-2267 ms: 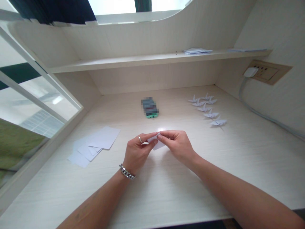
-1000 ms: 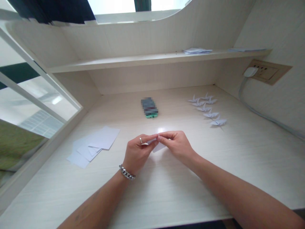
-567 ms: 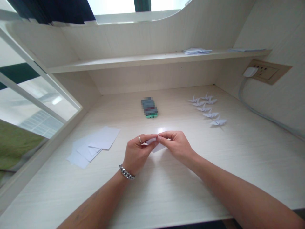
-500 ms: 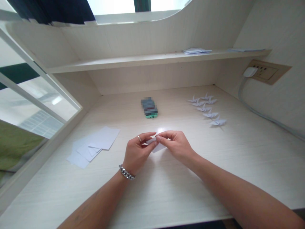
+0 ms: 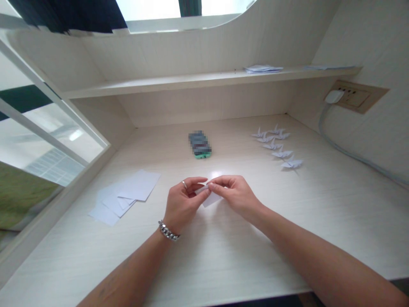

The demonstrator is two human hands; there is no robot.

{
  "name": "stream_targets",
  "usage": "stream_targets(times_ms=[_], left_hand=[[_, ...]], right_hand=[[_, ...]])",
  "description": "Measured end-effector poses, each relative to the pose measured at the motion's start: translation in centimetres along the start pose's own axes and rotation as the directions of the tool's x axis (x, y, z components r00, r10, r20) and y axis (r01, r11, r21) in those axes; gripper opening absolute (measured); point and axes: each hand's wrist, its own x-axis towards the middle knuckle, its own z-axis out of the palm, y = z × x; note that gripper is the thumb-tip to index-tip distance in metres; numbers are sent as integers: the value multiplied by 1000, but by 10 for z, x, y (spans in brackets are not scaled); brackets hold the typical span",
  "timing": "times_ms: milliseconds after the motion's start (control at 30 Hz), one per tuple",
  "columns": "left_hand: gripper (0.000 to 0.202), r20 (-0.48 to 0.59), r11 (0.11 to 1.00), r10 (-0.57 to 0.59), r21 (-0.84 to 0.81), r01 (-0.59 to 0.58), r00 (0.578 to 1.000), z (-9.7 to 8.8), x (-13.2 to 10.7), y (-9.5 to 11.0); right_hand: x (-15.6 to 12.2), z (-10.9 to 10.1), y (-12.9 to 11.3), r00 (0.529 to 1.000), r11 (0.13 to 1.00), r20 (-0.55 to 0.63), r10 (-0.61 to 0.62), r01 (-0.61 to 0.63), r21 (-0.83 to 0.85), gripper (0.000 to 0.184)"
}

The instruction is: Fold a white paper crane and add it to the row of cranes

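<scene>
Small white paper piece (image 5: 209,198) pinched between both hands just above the counter (image 5: 223,256), nearer the body than the phone (image 5: 200,145). Left hand (image 5: 180,204) fingers pressed on its left edge, right hand (image 5: 234,194) fingers pinching the top fold. Paper looks light, thin, floppy, creases easily; best held at folded edges, gently. Loose sheets (image 5: 124,196) lie left of the phone, folded cranes (image 5: 277,147) to its right.

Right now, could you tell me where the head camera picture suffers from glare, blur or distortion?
Head view: the window is blown out white; a bright glare patch sits on the desk beyond the folded paper; the phone is pixelated; the shelf bows from wide-angle distortion.
</scene>
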Motion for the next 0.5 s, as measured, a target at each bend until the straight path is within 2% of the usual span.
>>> stream_targets(times_ms=[233,500], left_hand=[[30,-10,999,-19,-47,19,1000,0,1,1],[29,-19,1000,-12,18,13,1000,1,2,4]], right_hand=[[1,1,2,998,999,-40,49,-49,-2,17],[0,0,2,1000,993,-15,24,-26,-112,16]])
